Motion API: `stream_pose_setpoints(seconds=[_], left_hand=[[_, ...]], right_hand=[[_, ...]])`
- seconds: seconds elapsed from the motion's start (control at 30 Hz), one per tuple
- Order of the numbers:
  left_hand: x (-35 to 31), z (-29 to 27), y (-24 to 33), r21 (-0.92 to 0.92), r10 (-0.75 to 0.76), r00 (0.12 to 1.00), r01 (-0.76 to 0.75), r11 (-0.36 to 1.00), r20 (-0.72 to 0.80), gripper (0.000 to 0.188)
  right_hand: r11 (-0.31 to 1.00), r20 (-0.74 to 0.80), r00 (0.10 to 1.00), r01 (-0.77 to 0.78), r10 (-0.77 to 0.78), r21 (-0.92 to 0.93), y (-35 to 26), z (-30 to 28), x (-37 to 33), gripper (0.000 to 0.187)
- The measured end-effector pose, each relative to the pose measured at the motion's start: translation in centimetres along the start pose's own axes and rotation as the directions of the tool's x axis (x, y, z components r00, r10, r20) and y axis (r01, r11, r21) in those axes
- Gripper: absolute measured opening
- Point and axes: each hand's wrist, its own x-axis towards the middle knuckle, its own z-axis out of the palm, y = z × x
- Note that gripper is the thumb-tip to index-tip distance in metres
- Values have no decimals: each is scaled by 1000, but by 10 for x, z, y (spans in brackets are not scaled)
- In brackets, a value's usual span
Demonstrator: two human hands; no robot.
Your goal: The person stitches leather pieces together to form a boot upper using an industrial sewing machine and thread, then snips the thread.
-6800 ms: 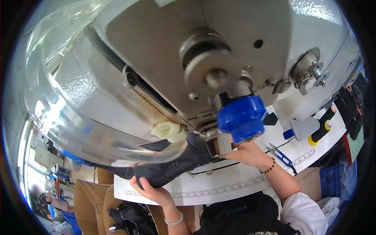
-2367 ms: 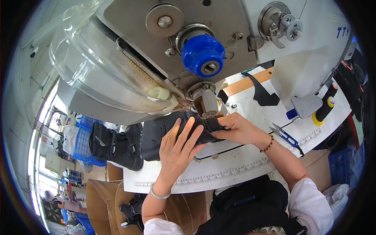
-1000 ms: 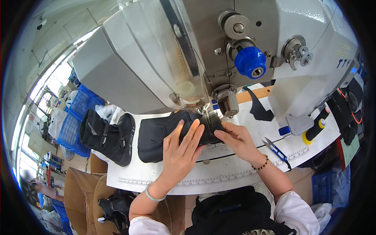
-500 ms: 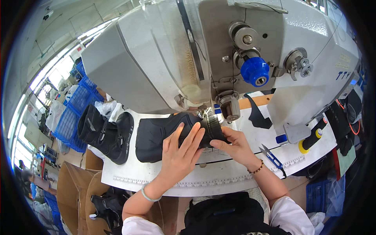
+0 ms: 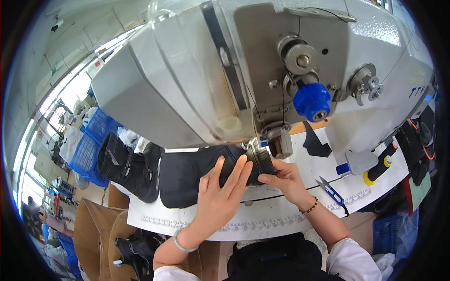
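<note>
A black padded boot upper (image 5: 187, 175) lies on the white work table (image 5: 281, 215) under the head of a large grey sewing machine (image 5: 187, 79). My left hand (image 5: 220, 192) rests flat on it, fingers spread and pointing up toward the needle area. My right hand (image 5: 283, 180) pinches the ribbed right end of the upper just below the machine's metal roller foot (image 5: 281, 140). A blue knob (image 5: 311, 100) sticks out of the machine above my right hand.
Another black boot (image 5: 126, 166) lies at the table's left end. Blue thread snips (image 5: 330, 187) and a yellow-and-black handled tool (image 5: 377, 168) lie to the right. A black cut piece (image 5: 316, 143) sits behind. Blue crates (image 5: 91, 145) and cardboard boxes (image 5: 98, 229) stand at the left.
My view has swung up and back from the machine since the first frame. My left hand moved from the upper's lower end onto its top. Lately both hands stay put.
</note>
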Motion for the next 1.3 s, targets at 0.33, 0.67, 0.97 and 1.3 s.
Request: stream_pose_setpoints(seconds=[0.33,0.67,0.97,1.3], left_hand=[[1,-2,-2,-21,22,1000,-23,1000,-9,44],[5,-4,-5,33,29,999,-30,999,18,45],[6,-8,-15,0,60,998,-60,998,21,46],[-87,-3,-58,-614,-918,334,685,392,-213,31]], right_hand=[[999,-18,1000,-8,9,48,-2,4,0,19],[994,-31,999,14,-11,106,0,5,3,20],[987,-53,999,-4,13,163,1,12,1,19],[999,6,1000,-13,12,50,-7,10,-3,20]])
